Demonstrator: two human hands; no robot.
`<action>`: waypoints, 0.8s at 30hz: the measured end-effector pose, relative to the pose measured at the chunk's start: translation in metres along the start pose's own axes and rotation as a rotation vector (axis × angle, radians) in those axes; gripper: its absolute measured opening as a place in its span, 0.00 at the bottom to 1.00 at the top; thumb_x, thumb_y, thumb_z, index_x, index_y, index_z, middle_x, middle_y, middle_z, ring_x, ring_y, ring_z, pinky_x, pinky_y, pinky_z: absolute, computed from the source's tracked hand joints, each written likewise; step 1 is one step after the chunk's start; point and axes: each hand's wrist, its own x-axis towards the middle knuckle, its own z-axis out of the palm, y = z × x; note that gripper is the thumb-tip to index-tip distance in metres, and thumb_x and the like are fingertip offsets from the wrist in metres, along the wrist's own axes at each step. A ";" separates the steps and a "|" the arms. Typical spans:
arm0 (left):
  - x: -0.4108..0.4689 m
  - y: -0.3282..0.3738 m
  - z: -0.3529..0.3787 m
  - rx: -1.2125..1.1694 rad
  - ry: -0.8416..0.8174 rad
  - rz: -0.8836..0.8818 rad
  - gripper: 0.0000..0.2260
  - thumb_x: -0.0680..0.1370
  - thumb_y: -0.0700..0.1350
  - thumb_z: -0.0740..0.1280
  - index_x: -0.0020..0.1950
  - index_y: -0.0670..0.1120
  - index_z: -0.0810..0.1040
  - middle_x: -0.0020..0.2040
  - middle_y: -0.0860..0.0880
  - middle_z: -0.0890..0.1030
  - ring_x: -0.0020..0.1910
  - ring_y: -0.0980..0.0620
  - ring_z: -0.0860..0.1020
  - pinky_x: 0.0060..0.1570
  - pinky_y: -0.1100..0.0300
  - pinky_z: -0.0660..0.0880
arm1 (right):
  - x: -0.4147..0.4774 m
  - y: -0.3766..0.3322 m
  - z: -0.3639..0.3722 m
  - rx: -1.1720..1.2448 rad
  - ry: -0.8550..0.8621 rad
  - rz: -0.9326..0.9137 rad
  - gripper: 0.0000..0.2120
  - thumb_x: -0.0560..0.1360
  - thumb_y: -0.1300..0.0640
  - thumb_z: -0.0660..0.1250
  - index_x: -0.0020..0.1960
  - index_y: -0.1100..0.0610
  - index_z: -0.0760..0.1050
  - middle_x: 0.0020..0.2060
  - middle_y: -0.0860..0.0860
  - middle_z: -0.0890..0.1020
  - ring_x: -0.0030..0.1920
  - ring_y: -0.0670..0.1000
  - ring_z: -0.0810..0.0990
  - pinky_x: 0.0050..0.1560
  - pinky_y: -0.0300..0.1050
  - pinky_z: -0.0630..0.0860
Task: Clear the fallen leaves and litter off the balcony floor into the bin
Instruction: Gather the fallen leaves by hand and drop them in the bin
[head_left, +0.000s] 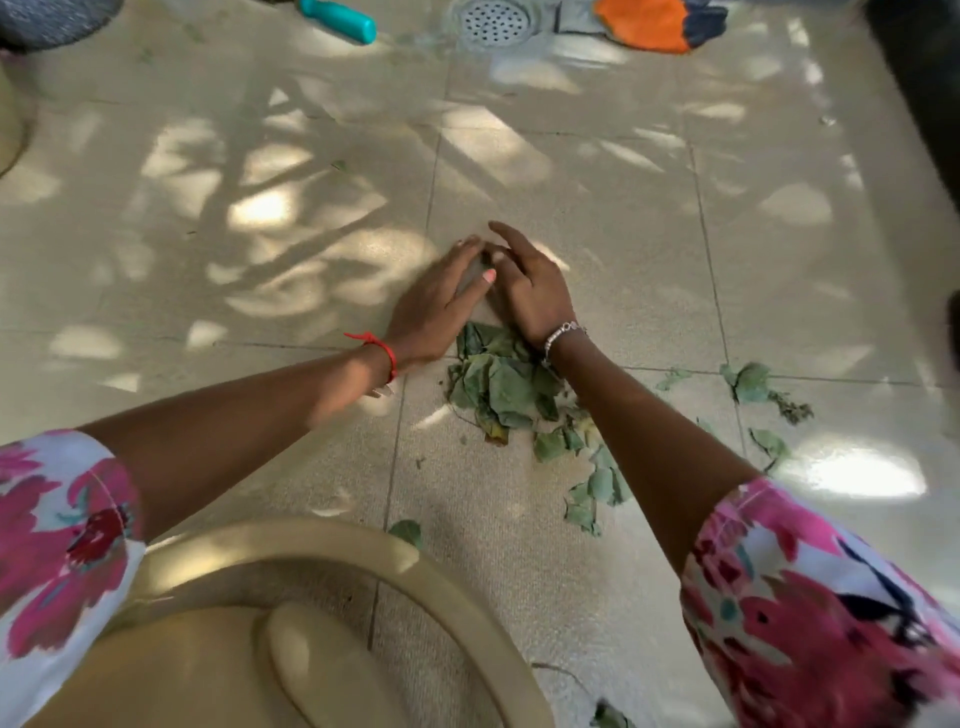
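Note:
A heap of dry green leaves (501, 387) lies on the tiled balcony floor (597, 208), just on my side of both hands. My left hand (439, 306) and my right hand (527, 286) lie side by side on the floor at the heap's far edge, fingers stretched forward and fingertips nearly meeting, palms down. Neither hand grips anything that I can see. Looser leaves (595, 491) trail toward me under my right forearm, and a few more (753, 382) lie to the right. The beige bin (291, 623) with its rounded rim stands at the lower left, close to me.
A round metal floor drain (493, 20) sits at the top centre. Beside it lie a teal handle (340, 20) and an orange and dark cloth (660, 23). A single leaf (407, 532) lies by the bin's rim, another (610, 717) at the bottom edge.

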 end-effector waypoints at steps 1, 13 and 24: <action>-0.005 0.003 0.004 -0.017 0.018 -0.002 0.26 0.79 0.58 0.53 0.76 0.51 0.58 0.76 0.52 0.60 0.74 0.53 0.59 0.69 0.59 0.56 | 0.000 -0.001 -0.004 0.095 -0.010 0.043 0.24 0.74 0.50 0.54 0.70 0.50 0.67 0.58 0.56 0.79 0.55 0.52 0.77 0.53 0.41 0.69; -0.016 0.042 0.061 -0.052 -0.063 0.122 0.28 0.74 0.58 0.54 0.73 0.49 0.63 0.72 0.50 0.67 0.70 0.52 0.66 0.64 0.62 0.61 | -0.136 0.078 -0.150 -0.378 0.515 0.251 0.26 0.76 0.43 0.50 0.69 0.55 0.66 0.69 0.53 0.68 0.71 0.52 0.63 0.72 0.54 0.58; -0.031 0.087 0.110 -0.225 -0.189 0.153 0.27 0.75 0.60 0.54 0.72 0.50 0.64 0.72 0.52 0.67 0.70 0.53 0.66 0.70 0.53 0.63 | -0.154 0.063 -0.109 -0.005 0.378 0.201 0.28 0.77 0.43 0.49 0.73 0.55 0.59 0.71 0.52 0.67 0.69 0.49 0.67 0.69 0.45 0.63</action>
